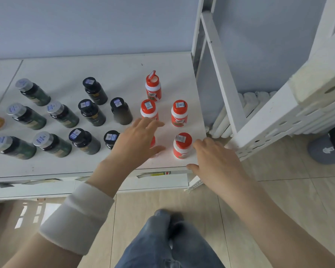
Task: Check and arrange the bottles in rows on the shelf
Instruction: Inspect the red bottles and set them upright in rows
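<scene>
Now your left hand spreads over a half-hidden red bottle on the shelf, grip apart. Your right hand, grip apart too, hangs just beside the corner red bottle.

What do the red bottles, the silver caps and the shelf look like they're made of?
Red bottles: probably plastic, glossy red caps over white necks, soft highlights.
Silver caps: metal or metallised plastic, dull grey sheen; can't tell which.
Shelf: matte white panel, perhaps painted metal or laminate; flat, no glare, a seam at left.
</scene>
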The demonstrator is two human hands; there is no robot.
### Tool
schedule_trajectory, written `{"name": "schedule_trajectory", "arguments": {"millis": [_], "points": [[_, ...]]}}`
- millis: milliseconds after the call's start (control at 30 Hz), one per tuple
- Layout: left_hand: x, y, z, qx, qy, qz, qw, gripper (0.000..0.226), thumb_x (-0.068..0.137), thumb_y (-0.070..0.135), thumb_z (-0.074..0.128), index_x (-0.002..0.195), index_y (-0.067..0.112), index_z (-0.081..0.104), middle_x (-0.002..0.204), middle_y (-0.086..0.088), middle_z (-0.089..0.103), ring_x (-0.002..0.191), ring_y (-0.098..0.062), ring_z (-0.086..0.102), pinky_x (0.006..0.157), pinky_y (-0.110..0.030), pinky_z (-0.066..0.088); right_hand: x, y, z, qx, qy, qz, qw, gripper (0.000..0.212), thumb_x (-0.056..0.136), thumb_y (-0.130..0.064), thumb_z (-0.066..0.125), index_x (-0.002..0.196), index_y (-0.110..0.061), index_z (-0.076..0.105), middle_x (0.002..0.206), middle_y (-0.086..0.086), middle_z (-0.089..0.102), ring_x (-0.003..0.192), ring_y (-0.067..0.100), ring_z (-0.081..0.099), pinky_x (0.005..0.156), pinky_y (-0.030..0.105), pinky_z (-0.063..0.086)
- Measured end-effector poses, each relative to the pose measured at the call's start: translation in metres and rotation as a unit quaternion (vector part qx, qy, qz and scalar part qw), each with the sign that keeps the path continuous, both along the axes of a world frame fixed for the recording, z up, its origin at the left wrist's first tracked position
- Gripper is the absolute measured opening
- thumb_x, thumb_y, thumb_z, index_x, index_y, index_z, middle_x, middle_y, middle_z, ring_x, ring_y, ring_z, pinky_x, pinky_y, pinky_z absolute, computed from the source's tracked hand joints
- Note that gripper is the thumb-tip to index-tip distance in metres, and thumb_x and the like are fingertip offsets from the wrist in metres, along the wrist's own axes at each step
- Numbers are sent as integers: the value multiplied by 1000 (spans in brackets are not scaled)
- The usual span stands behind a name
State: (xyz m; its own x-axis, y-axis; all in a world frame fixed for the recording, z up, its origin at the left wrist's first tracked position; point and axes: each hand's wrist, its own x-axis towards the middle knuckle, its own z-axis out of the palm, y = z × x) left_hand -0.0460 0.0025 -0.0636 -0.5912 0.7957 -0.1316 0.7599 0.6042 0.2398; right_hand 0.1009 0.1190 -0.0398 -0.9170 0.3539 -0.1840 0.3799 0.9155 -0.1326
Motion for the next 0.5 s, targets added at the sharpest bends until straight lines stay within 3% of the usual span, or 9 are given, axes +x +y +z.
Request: {"name": "schedule_trajectory", "arguments": {"millis": [167,233,300,400,500], "points": [[-10,-17,-10,-6,-37,19,999,45,84,42,61,123,25,48,120,0,54,109,-22,54,82,-33,48,-6,-5,6,-64,92,-34,993,41,91,-43,48,124,-18,45,120,0,52,107,18,54,71,22,31],[-13,-24,-2,74,-91,46,992,34,84,31,65,116,22,55,110,2,58,100,-21,58,77,-24,46,-7,-8,6,-127,139,-62,980,36,91,-41,51,120,-19,51,116,-3,55,102,14,55,71,18,33],[-18,-38,13,179,-180,88,963,26,81,21,69,106,23,60,97,7,60,89,-17,61,70,-16,50,-12,-13,4,-234,183,-102,949,38,89,-40,53,122,-20,50,113,-5,57,97,10,55,69,13,37],[-25,-58,34,305,-334,91,887,25,79,15,71,99,25,62,102,1,67,94,-17,64,80,-24,55,-27,-25,6,-449,176,-168,860,58,81,-49,51,132,-23,39,116,-2,54,92,13,60,71,17,50],[-29,-71,46,383,-440,56,810,27,76,18,65,103,22,61,114,-5,65,103,-17,63,87,-30,52,-37,-42,10,-642,166,-180,726,56,73,-47,49,124,-24,40,103,2,61,72,19,67,55,25,53]]}}
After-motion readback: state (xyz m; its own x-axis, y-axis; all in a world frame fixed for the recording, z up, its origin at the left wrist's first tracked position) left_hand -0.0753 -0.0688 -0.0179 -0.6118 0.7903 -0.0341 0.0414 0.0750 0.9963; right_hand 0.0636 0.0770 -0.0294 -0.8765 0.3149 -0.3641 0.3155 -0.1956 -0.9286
